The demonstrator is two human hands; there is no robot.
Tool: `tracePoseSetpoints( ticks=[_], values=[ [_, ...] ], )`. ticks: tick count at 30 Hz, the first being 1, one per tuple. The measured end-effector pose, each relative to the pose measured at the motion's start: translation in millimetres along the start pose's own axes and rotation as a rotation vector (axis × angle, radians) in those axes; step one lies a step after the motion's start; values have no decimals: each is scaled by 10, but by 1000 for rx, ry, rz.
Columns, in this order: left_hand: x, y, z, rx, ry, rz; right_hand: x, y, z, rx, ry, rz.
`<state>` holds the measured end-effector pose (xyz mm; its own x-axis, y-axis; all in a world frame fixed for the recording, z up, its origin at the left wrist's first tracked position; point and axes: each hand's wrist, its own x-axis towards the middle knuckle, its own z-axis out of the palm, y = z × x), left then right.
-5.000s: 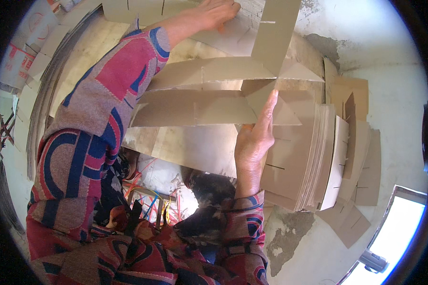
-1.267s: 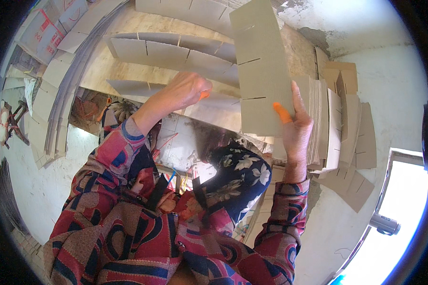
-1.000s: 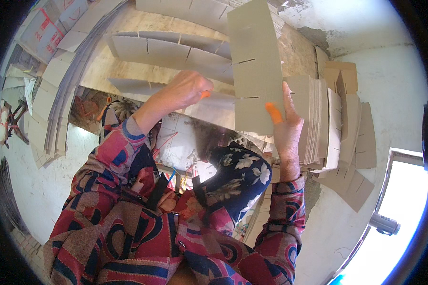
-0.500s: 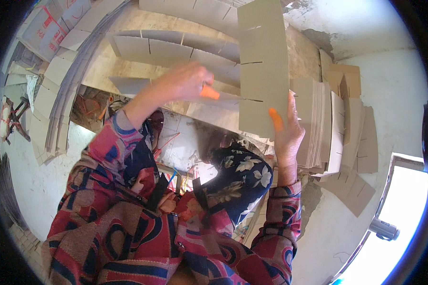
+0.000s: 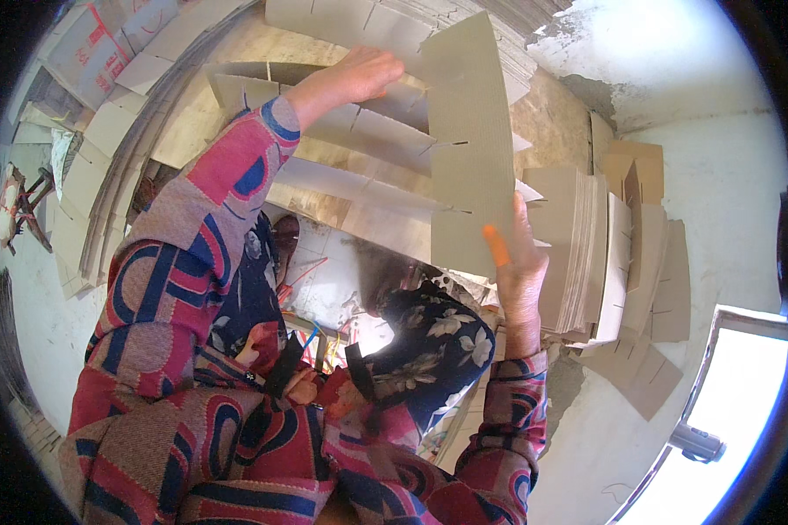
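My right hand (image 5: pixel 521 271) grips the near right edge of a tall grey-brown cardboard divider (image 5: pixel 471 166), with an orange cover on the thumb. The divider stands across several long cardboard strips. The nearest strip (image 5: pixel 359 188) and the middle strip (image 5: pixel 385 136) meet it at its slits, and pale tips stick out on its right side. My left hand (image 5: pixel 363 74) is closed at the far strip (image 5: pixel 410 103), just left of the divider; its fingertips are partly hidden. All the strips stand on edge on a wooden board (image 5: pixel 315 44).
Cardboard pieces stand stacked at the right (image 5: pixel 560 245), with loose slotted sheets (image 5: pixel 635 372) below them. A long cardboard stack (image 5: pixel 118 188) runs along the left. More slotted sheets (image 5: pixel 350 19) lie at the far edge. A patterned trouser leg (image 5: pixel 438 337) is below the board.
My left hand has moved away from the near strip to the far strip. The near strip has come up to the divider's lower slit. The divider has tilted slightly, still in my right hand.
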<state>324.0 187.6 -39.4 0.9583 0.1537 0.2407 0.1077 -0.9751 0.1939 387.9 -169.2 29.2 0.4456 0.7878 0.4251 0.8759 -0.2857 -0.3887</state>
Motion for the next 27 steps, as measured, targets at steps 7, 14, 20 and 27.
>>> tracePoseSetpoints(
  ticks=[7, 14, 20, 27],
  values=[
    [1, -98, 137, 23, 246, 40, 124, -166, -72, 126, -135, 249],
    [-73, -88, 154, -44, 345, 59, 179, -120, -83, 104, -67, 29],
    [-42, -143, 207, -36, 218, 16, 246, -213, -50, 9, -193, 9],
    [-23, -163, 283, -141, 284, 22, 265, -38, 262, 137, -220, -81]
  ],
)
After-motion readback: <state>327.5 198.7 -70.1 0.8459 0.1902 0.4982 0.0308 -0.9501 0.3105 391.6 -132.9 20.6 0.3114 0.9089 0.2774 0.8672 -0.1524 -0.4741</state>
